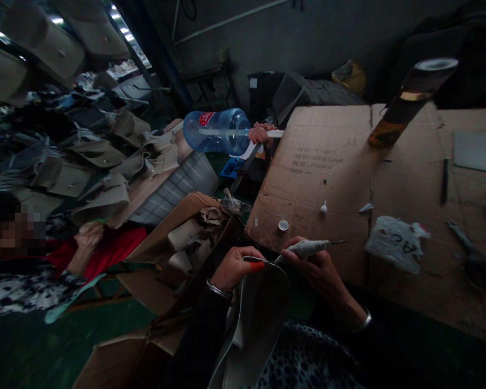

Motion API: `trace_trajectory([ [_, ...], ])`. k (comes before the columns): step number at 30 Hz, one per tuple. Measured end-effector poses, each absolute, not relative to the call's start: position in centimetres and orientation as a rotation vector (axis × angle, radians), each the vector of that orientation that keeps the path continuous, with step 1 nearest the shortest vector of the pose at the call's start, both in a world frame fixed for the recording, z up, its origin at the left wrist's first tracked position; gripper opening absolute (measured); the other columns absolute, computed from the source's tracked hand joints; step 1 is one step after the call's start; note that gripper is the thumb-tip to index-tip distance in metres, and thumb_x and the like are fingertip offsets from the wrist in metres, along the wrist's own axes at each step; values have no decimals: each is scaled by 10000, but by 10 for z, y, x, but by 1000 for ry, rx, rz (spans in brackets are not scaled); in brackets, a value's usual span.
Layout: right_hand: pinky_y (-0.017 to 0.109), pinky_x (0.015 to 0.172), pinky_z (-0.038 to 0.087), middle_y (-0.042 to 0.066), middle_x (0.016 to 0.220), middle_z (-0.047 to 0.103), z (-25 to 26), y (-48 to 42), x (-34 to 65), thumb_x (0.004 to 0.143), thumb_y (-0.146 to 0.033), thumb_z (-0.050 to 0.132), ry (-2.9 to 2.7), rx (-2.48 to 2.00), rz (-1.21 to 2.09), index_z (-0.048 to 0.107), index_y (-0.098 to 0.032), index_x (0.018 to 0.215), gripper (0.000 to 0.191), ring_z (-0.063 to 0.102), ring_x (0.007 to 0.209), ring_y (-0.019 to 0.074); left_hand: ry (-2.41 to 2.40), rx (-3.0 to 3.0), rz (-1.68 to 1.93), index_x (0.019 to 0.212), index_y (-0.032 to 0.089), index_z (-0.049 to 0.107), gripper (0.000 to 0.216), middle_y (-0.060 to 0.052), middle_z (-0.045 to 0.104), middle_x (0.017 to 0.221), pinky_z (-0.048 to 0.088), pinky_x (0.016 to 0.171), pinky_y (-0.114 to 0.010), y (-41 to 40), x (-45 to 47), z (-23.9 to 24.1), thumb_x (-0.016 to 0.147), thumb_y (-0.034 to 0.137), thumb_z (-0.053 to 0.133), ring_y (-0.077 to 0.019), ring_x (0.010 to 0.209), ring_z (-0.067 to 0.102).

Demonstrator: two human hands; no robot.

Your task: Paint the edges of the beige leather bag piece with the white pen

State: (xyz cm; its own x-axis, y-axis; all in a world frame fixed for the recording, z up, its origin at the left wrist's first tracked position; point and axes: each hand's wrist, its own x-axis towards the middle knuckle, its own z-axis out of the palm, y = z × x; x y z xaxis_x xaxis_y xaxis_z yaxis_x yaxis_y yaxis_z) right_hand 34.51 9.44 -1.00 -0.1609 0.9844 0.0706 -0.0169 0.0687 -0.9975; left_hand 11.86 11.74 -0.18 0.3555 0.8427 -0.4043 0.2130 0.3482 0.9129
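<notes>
While open carton (162, 229) stands at left, probably to keep scraps (186, 235) together, curved grey panel (263, 319) hangs below left hand (237, 267), pinched presumably to steady rim; slim white tool (308, 248) near rim; plastic bag (395, 246) on cardboard-covered counter (324, 194), likely for easy reach. Left hand: thumb and fingers pressed on rim. Right hand (314, 267): fingers curled around tool, pen-like, wrist angled inward.

The left hand (234, 269) pinches beside the right hand (319, 272), fingers curled.
</notes>
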Motion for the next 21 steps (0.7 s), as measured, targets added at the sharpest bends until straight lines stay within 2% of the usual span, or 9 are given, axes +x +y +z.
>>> trace_trajectory([
  [8, 279, 632, 454, -3, 755, 639, -12, 97, 344, 887, -467, 674, -1340, -1077, 1314, 696, -216, 846, 255, 573, 698, 148, 1165, 1228, 557, 765, 149, 768, 113, -38, 692, 815, 422, 758, -271, 116, 120, -3, 728, 256, 762, -179, 798, 601],
  [15, 267, 656, 446, -13, 782, 609, -23, 107, 342, 867, -464, 701, -1190, -980, 1471, 681, -205, 867, 260, 555, 727, 139, 1174, 1221, 535, 748, 151, 716, 101, -13, 656, 732, 403, 728, -275, 113, 131, -4, 696, 236, 737, -167, 733, 570],
  [21, 266, 653, 442, -16, 759, 577, -24, 111, 335, 852, -534, 691, -1115, -985, 1529, 641, -194, 831, 344, 521, 704, 133, 1194, 1242, 535, 725, 156, 680, 95, -2, 616, 719, 384, 712, -273, 109, 133, -8, 698, 235, 725, -159, 727, 535],
])
